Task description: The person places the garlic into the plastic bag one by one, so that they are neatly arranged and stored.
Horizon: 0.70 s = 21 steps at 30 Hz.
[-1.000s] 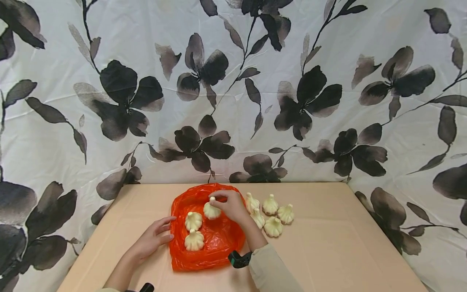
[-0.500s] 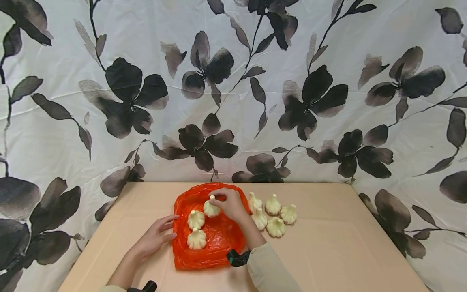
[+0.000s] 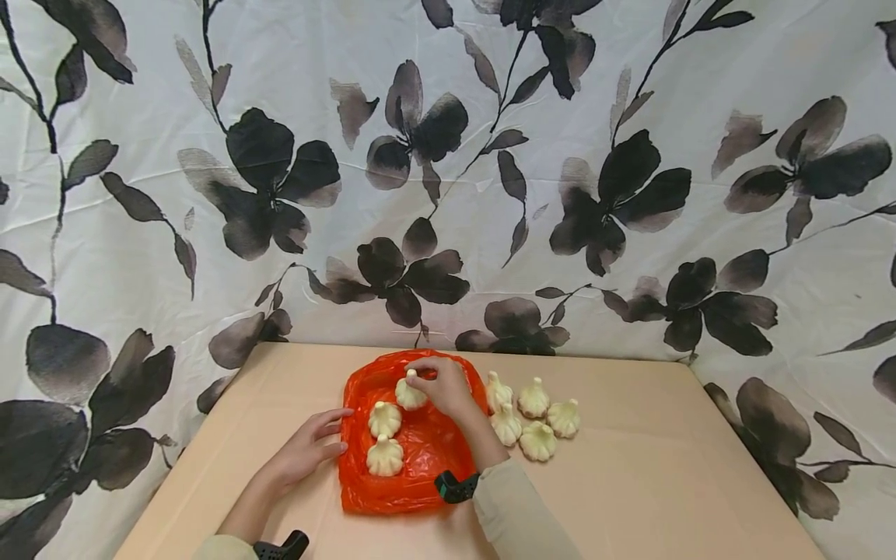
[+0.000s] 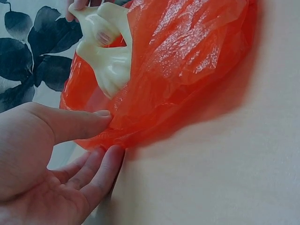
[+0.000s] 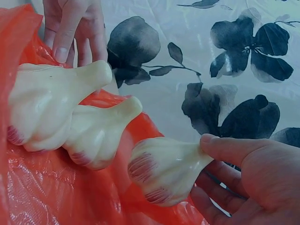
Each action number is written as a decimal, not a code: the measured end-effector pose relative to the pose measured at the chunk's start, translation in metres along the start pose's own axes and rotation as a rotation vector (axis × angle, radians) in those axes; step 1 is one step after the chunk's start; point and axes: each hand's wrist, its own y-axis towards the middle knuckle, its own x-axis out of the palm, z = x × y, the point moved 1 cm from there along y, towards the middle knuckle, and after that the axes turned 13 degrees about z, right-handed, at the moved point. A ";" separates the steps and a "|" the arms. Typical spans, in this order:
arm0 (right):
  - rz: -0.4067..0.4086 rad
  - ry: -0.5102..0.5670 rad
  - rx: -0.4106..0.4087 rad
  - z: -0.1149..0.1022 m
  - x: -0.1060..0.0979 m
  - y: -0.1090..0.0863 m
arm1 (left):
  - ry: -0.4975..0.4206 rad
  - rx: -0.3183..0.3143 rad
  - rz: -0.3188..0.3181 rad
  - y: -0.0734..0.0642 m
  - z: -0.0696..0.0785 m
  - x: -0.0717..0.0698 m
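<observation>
Head view: right hand (image 3: pixel 448 386) pinches a garlic bulb (image 3: pixel 409 397) by its stem, body below, over a red plastic bag (image 3: pixel 392 498); straight-fingered left hand (image 3: pixel 304 451) touches the bag's left edge.

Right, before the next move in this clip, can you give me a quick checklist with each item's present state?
1. Right hand has a grip on the held garlic bulb: ok, pinched at its narrow top.
2. Held garlic bulb is over the red bag: ok, near the far left part of the opening.
3. Held garlic bulb rests on the bag's floor: cannot tell.
4. Left hand is at the bag: ok, fingers touch its left side.
5. Two other bulbs lie inside the bag: ok, on the left.
6. Every bulb is off the table: not ok, five bulbs lie right of the bag.
</observation>
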 end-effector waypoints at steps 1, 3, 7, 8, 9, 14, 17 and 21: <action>-0.002 0.006 -0.012 0.000 0.001 0.001 | 0.001 -0.008 0.005 0.000 0.001 0.000; -0.009 0.019 -0.014 0.002 0.003 0.002 | 0.004 -0.016 0.008 -0.001 0.002 0.000; -0.012 0.028 -0.001 0.004 0.007 0.005 | 0.004 -0.009 0.005 -0.002 0.004 0.002; -0.012 0.025 0.004 0.004 0.008 0.006 | -0.001 -0.004 0.004 -0.002 0.004 0.002; -0.011 0.021 0.002 0.004 0.009 0.006 | -0.005 -0.002 0.003 -0.003 0.005 0.003; -0.007 -0.008 -0.018 0.003 0.013 0.009 | -0.006 -0.011 0.017 -0.003 0.006 0.003; 0.000 -0.018 -0.019 0.002 0.016 0.010 | -0.001 -0.017 0.028 -0.003 0.005 0.003; -0.006 -0.023 0.006 0.001 0.022 0.010 | -0.004 -0.018 0.037 -0.004 0.002 0.001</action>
